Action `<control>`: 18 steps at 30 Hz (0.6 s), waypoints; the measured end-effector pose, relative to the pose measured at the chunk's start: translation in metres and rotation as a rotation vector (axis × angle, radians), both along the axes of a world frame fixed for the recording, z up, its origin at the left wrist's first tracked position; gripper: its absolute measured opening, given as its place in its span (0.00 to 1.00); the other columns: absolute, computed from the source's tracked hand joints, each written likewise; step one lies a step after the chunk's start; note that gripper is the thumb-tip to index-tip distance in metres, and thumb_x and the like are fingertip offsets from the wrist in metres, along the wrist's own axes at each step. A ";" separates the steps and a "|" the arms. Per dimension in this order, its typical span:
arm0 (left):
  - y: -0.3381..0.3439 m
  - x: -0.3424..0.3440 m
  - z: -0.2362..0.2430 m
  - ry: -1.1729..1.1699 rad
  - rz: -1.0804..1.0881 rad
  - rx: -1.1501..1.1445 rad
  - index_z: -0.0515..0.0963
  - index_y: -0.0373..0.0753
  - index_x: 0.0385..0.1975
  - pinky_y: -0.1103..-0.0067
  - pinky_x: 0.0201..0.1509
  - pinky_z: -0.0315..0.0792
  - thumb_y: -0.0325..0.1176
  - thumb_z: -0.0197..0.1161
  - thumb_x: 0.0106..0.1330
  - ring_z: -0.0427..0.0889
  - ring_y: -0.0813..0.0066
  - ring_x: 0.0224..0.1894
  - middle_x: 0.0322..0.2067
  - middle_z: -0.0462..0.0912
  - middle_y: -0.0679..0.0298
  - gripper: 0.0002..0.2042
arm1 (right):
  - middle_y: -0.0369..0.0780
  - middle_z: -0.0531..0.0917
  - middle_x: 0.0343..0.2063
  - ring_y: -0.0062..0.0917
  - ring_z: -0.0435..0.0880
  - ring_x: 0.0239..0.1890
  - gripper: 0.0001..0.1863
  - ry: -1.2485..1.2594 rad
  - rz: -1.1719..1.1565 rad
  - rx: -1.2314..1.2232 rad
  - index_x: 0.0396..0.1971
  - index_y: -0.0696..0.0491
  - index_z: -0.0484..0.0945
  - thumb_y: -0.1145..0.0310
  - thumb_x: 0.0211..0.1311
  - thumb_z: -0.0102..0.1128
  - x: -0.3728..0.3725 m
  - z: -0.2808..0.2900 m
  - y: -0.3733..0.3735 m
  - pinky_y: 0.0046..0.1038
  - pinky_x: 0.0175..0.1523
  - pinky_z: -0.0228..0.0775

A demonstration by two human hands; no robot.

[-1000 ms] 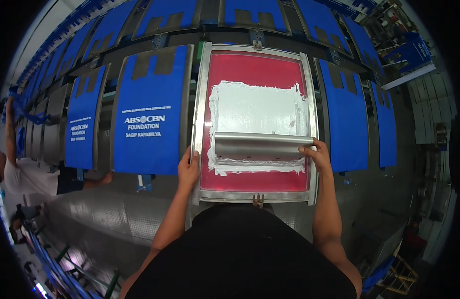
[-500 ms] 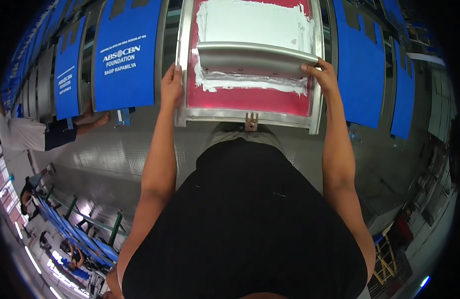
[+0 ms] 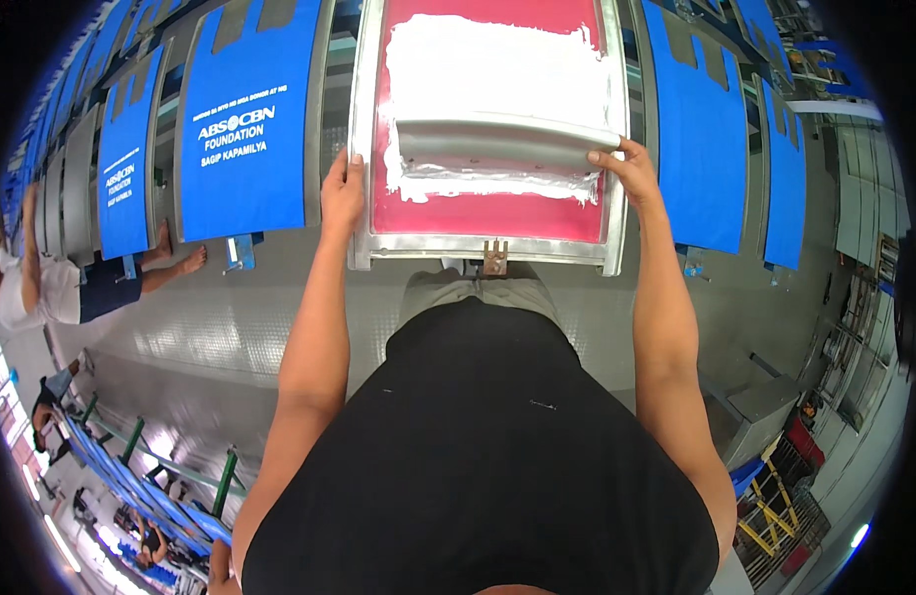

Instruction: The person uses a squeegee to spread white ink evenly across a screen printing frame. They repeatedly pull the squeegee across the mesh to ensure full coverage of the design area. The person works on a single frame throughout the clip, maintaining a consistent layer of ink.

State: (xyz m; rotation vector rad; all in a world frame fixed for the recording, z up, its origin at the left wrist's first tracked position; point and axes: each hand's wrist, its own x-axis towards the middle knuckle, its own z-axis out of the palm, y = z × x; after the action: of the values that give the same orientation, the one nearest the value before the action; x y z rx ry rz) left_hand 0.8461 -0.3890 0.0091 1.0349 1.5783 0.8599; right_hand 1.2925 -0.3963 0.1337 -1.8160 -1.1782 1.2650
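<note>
Printing screen [image 3: 483, 213], pink mesh: left hand [image 3: 342, 193] clamps its left frame edge; right hand [image 3: 626, 169] apparently clamps the squeegee [image 3: 502, 144]. Risk: tilted squeegee smears white ink [image 3: 492, 69].

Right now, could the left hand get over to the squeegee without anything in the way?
Probably yes. The left hand grips the screen frame edge, and only bare pink mesh lies between it and the squeegee, which the right hand holds.

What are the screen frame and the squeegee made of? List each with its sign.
Screen frame: apparently bare metal, likely aluminium; dull grey sheen, straight rails.
Squeegee: seemingly grey metal or plastic, smooth and smeared with white ink; which one is unclear. The right hand grips its end; the left hand holds the frame.
</note>
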 end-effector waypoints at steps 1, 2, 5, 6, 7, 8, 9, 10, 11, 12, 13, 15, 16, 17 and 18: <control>0.001 -0.001 0.005 0.080 -0.027 -0.015 0.64 0.34 0.64 0.73 0.62 0.65 0.48 0.54 0.70 0.75 0.57 0.56 0.54 0.75 0.46 0.29 | 0.36 0.83 0.30 0.20 0.80 0.37 0.20 -0.031 0.030 -0.001 0.40 0.58 0.83 0.71 0.43 0.74 -0.001 0.006 0.000 0.24 0.47 0.70; 0.000 0.001 0.015 0.155 -0.070 -0.053 0.64 0.36 0.64 0.71 0.62 0.65 0.48 0.54 0.70 0.75 0.54 0.56 0.54 0.75 0.45 0.29 | 0.37 0.84 0.31 0.20 0.81 0.38 0.21 -0.063 0.074 -0.048 0.41 0.58 0.82 0.71 0.43 0.74 -0.006 0.014 -0.003 0.23 0.48 0.71; 0.000 0.002 0.060 0.587 -0.156 0.279 0.69 0.38 0.60 0.65 0.62 0.64 0.45 0.62 0.63 0.70 0.51 0.58 0.54 0.73 0.49 0.28 | 0.40 0.85 0.36 0.27 0.82 0.43 0.21 -0.449 0.283 -0.048 0.40 0.56 0.82 0.70 0.41 0.71 -0.026 0.044 -0.013 0.31 0.54 0.69; -0.004 0.003 0.079 0.496 -0.245 0.460 0.70 0.38 0.58 0.65 0.62 0.63 0.43 0.64 0.61 0.71 0.53 0.57 0.55 0.73 0.53 0.27 | 0.41 0.83 0.38 0.34 0.79 0.48 0.20 -0.798 0.404 0.014 0.38 0.54 0.81 0.67 0.39 0.70 -0.038 0.058 -0.027 0.43 0.63 0.60; -0.007 0.007 0.099 0.392 -0.315 0.568 0.72 0.39 0.56 0.65 0.63 0.63 0.42 0.66 0.60 0.72 0.56 0.57 0.55 0.72 0.56 0.25 | 0.40 0.81 0.39 0.37 0.75 0.50 0.20 -1.006 0.528 0.000 0.38 0.51 0.79 0.66 0.40 0.68 -0.053 0.065 -0.037 0.55 0.67 0.49; -0.008 0.015 0.113 0.469 -0.526 0.574 0.74 0.39 0.53 0.66 0.59 0.66 0.39 0.67 0.57 0.74 0.56 0.53 0.51 0.75 0.56 0.24 | 0.40 0.79 0.38 0.34 0.76 0.49 0.19 -1.178 0.613 0.005 0.39 0.50 0.78 0.68 0.42 0.66 -0.068 0.066 -0.045 0.61 0.65 0.49; -0.004 0.024 0.123 0.541 -0.694 0.668 0.76 0.40 0.50 0.66 0.55 0.69 0.36 0.69 0.53 0.76 0.56 0.50 0.46 0.78 0.57 0.22 | 0.39 0.82 0.40 0.34 0.77 0.48 0.21 -1.143 0.634 0.033 0.40 0.50 0.79 0.77 0.39 0.62 -0.079 0.065 -0.052 0.58 0.66 0.50; 0.003 0.030 0.132 0.593 -0.830 0.531 0.77 0.40 0.45 0.65 0.53 0.70 0.35 0.69 0.53 0.77 0.56 0.47 0.43 0.79 0.57 0.19 | 0.41 0.82 0.33 0.36 0.79 0.43 0.18 -1.122 0.676 0.103 0.38 0.51 0.78 0.73 0.42 0.63 -0.086 0.064 -0.055 0.51 0.64 0.56; 0.010 0.038 0.137 0.642 -0.947 0.460 0.78 0.40 0.41 0.65 0.50 0.71 0.34 0.68 0.52 0.78 0.57 0.45 0.39 0.79 0.57 0.16 | 0.42 0.82 0.32 0.38 0.80 0.40 0.17 -1.040 0.631 0.141 0.37 0.51 0.79 0.73 0.41 0.62 -0.087 0.063 -0.053 0.47 0.60 0.62; 0.022 0.045 0.141 0.692 -1.062 0.386 0.78 0.40 0.37 0.64 0.47 0.72 0.33 0.68 0.52 0.78 0.57 0.43 0.35 0.80 0.57 0.13 | 0.43 0.83 0.30 0.40 0.81 0.37 0.16 -0.964 0.597 0.045 0.36 0.52 0.79 0.74 0.41 0.61 -0.088 0.059 -0.047 0.42 0.56 0.68; 0.034 0.049 0.143 0.636 -0.942 0.486 0.78 0.39 0.29 0.63 0.41 0.72 0.32 0.67 0.51 0.79 0.57 0.36 0.28 0.80 0.58 0.08 | 0.44 0.83 0.30 0.41 0.81 0.37 0.16 -0.913 0.603 0.107 0.36 0.52 0.80 0.74 0.41 0.61 -0.081 0.059 -0.034 0.42 0.52 0.69; 0.065 0.055 0.143 0.628 -0.878 0.491 0.78 0.39 0.29 0.63 0.42 0.72 0.32 0.68 0.51 0.79 0.56 0.36 0.28 0.80 0.56 0.08 | 0.45 0.83 0.29 0.42 0.81 0.36 0.16 -0.863 0.577 0.117 0.35 0.52 0.80 0.74 0.41 0.59 -0.059 0.062 -0.001 0.41 0.46 0.73; 0.082 0.059 0.143 0.628 -0.838 0.497 0.78 0.39 0.28 0.63 0.42 0.72 0.32 0.67 0.50 0.79 0.56 0.36 0.27 0.80 0.56 0.08 | 0.45 0.83 0.29 0.42 0.81 0.36 0.16 -0.904 0.592 0.110 0.36 0.52 0.80 0.75 0.41 0.59 -0.051 0.060 0.022 0.41 0.44 0.73; 0.100 0.063 0.141 0.683 -0.824 0.499 0.78 0.39 0.33 0.64 0.44 0.72 0.31 0.68 0.49 0.79 0.56 0.38 0.31 0.81 0.56 0.11 | 0.46 0.82 0.29 0.43 0.82 0.37 0.16 -0.924 0.616 0.227 0.36 0.52 0.80 0.75 0.40 0.59 -0.044 0.059 0.046 0.42 0.42 0.74; 0.120 0.068 0.137 0.701 -0.766 0.601 0.79 0.39 0.39 0.66 0.46 0.72 0.30 0.68 0.49 0.79 0.57 0.41 0.35 0.82 0.56 0.15 | 0.46 0.82 0.28 0.43 0.81 0.35 0.14 -0.945 0.629 0.372 0.34 0.53 0.79 0.75 0.41 0.59 -0.038 0.058 0.070 0.41 0.42 0.73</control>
State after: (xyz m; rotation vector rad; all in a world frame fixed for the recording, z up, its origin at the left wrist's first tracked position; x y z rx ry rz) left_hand 0.9140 -0.2686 0.1462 2.3686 1.2579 0.4307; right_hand 1.2543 -0.3267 0.1918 -1.8276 -2.4409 0.3202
